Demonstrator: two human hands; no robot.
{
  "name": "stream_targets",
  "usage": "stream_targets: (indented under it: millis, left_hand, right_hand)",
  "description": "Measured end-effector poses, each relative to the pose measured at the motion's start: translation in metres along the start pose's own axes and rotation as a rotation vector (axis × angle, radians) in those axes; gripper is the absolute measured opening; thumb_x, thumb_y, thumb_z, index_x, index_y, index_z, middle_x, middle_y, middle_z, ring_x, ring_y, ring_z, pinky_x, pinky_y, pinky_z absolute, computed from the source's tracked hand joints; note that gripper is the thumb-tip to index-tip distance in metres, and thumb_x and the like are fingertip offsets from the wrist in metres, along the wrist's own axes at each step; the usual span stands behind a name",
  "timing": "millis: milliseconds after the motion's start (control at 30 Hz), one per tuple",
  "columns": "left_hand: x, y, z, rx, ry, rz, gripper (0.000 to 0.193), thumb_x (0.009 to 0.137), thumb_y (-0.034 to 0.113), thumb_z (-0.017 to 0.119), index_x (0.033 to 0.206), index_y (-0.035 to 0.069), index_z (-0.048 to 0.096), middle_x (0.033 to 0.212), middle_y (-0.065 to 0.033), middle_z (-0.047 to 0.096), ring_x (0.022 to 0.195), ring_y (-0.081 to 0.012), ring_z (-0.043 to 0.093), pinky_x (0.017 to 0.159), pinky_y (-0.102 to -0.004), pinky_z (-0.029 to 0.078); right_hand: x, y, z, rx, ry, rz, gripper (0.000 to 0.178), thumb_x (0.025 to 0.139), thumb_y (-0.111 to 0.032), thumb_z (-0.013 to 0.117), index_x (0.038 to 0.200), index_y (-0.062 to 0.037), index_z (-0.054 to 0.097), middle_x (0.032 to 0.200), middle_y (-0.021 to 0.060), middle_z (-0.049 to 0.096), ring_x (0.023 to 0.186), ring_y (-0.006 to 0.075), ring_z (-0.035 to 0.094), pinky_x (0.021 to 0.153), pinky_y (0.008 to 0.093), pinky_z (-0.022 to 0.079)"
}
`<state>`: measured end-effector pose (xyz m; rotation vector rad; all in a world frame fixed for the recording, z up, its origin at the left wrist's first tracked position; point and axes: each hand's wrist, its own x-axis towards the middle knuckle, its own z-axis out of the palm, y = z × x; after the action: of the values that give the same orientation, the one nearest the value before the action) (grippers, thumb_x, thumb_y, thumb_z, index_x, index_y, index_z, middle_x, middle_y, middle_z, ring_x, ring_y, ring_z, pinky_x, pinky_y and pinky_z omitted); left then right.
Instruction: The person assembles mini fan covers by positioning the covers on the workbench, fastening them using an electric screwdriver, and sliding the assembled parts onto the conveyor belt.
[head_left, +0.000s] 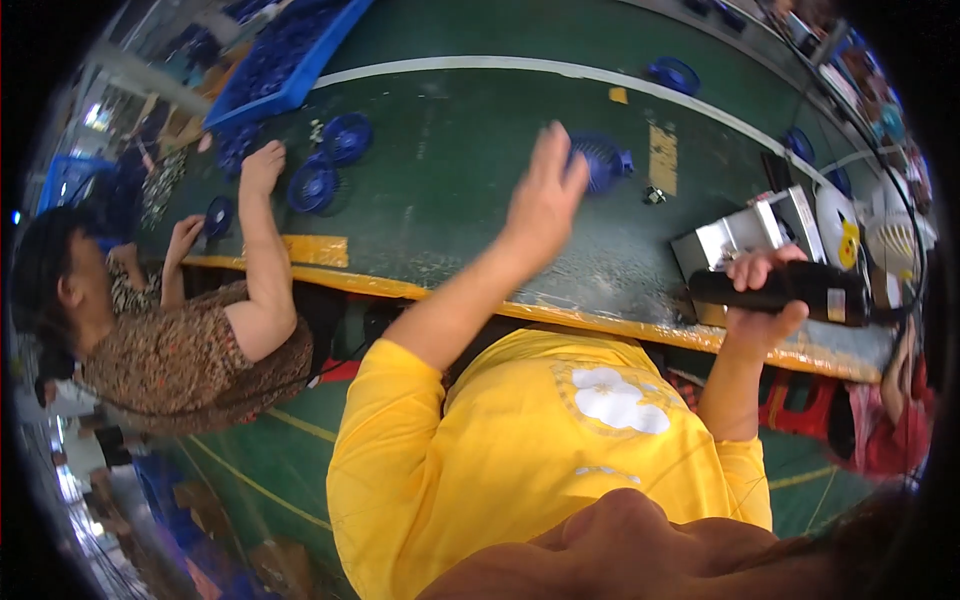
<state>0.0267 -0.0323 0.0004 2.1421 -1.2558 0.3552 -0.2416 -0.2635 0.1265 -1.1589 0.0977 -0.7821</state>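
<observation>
Blue cage lies at one o'clock beside my spread left hand, contact unclear from here, while my right hand wraps round a black tool at three o'clock, probably for steadiness.

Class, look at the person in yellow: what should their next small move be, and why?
Probably close the left hand on the round blue part: its fingers are open at that part's edge, while the right hand grips the black tool.

The black tool looks smooth plastic, the blue grille plastic, the box shiny metal.
</observation>
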Motion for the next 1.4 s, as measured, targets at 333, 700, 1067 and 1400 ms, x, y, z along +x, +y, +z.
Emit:
stream_targets:
  millis: [333,700,1067,1400]
  left_hand:
    - [-0.040,-0.209,-0.198,0.347,0.100,-0.198,0.043,0.096,0.003,0.073,0.139,0.002,0.068,0.174,-0.0356,0.046,0.165,-0.0562,0.044,0.136,-0.0686,0.033]
    - [-0.118,-0.045,-0.104,0.267,-0.026,-0.281,0.031,0.096,0.010,0.079,0.126,0.004,0.078,0.171,-0.0284,0.055,0.166,-0.0467,0.047,0.137,-0.0778,0.022]
    - [-0.104,0.120,0.026,-0.083,-0.221,-0.099,0.028,0.090,0.008,0.079,0.117,0.006,0.085,0.166,-0.0248,0.062,0.168,-0.0419,0.046,0.139,-0.0825,0.017]
    - [-0.102,0.153,0.056,-0.407,-0.232,0.130,0.023,0.089,0.010,0.082,0.110,0.000,0.081,0.157,-0.0271,0.062,0.146,-0.0446,0.057,0.123,-0.0646,0.043]
  right_hand:
    - [-0.053,0.014,0.056,-0.050,-0.100,0.184,0.094,0.085,-0.062,0.103,0.141,0.0012,0.062,0.090,0.0087,0.071,0.081,0.0227,0.071,0.080,0.0402,0.061]
    - [-0.043,0.017,0.008,0.029,-0.065,0.226,0.094,0.083,-0.054,0.107,0.143,0.0028,0.063,0.090,0.0103,0.072,0.080,0.0242,0.072,0.080,0.0416,0.061]
    - [-0.008,-0.055,-0.071,-0.237,-0.017,-0.260,0.097,0.093,-0.081,0.087,0.141,-0.0025,0.058,0.092,0.0076,0.068,0.079,0.0232,0.070,0.082,0.0422,0.061]
    - [0.007,-0.025,-0.044,-0.163,0.048,-0.078,0.080,0.095,-0.067,0.094,0.135,-0.0069,0.060,0.098,0.0068,0.067,0.087,0.0222,0.067,0.085,0.0419,0.057]
